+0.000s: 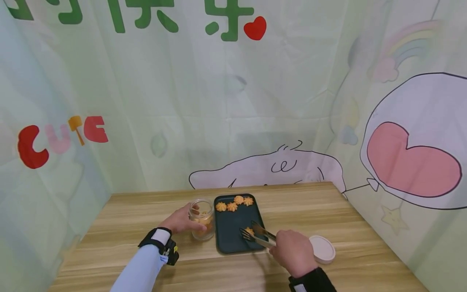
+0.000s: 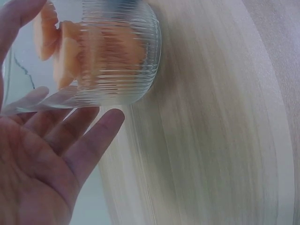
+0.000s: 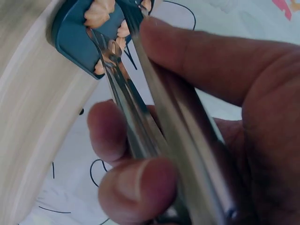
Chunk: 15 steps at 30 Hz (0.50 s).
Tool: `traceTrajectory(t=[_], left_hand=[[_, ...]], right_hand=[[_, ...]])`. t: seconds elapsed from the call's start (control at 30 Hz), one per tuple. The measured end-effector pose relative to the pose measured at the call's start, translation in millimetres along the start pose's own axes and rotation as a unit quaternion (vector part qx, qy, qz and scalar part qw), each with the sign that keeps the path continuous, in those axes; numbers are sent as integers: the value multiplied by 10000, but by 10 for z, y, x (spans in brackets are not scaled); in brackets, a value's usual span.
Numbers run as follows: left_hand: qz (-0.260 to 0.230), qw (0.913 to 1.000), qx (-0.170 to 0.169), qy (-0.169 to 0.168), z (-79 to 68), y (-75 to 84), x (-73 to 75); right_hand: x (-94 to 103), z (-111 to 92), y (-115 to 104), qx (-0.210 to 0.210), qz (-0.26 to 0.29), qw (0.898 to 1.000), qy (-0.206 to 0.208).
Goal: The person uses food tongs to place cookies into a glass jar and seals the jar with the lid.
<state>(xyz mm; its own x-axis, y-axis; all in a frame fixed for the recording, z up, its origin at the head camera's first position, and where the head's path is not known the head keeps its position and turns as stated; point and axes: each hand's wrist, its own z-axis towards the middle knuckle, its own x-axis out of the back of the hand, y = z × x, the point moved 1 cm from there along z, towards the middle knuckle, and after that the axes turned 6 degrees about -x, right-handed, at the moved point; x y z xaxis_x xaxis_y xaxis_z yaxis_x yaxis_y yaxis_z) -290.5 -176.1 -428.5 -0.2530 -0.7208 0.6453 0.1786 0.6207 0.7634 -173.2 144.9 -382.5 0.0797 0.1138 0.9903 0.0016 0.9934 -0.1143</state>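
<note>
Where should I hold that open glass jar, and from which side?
I'd grip the glass jar around its round, ribbed body, from the left: it stands upright with its mouth open on top, and the dark tray sits close on its right.

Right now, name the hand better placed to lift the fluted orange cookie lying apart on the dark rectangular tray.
Likely the right hand: its silver metal tongs reach that cookie; the left hand holds the clear glass jar.

Orange cookies, dark bluish tray, silver tongs, white lid, wood-grained table
</note>
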Motion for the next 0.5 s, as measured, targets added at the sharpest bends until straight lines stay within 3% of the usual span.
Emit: traceTrajectory(t=[0.17,0.5], left_hand=[[-34,10000,28,3,-11,8,-1],[22,10000,0,39,-36,24,3]], right_hand=[[-98,56,-28,86,-10,9997,237],[-170,121,-73,-96,-26,9998,191]])
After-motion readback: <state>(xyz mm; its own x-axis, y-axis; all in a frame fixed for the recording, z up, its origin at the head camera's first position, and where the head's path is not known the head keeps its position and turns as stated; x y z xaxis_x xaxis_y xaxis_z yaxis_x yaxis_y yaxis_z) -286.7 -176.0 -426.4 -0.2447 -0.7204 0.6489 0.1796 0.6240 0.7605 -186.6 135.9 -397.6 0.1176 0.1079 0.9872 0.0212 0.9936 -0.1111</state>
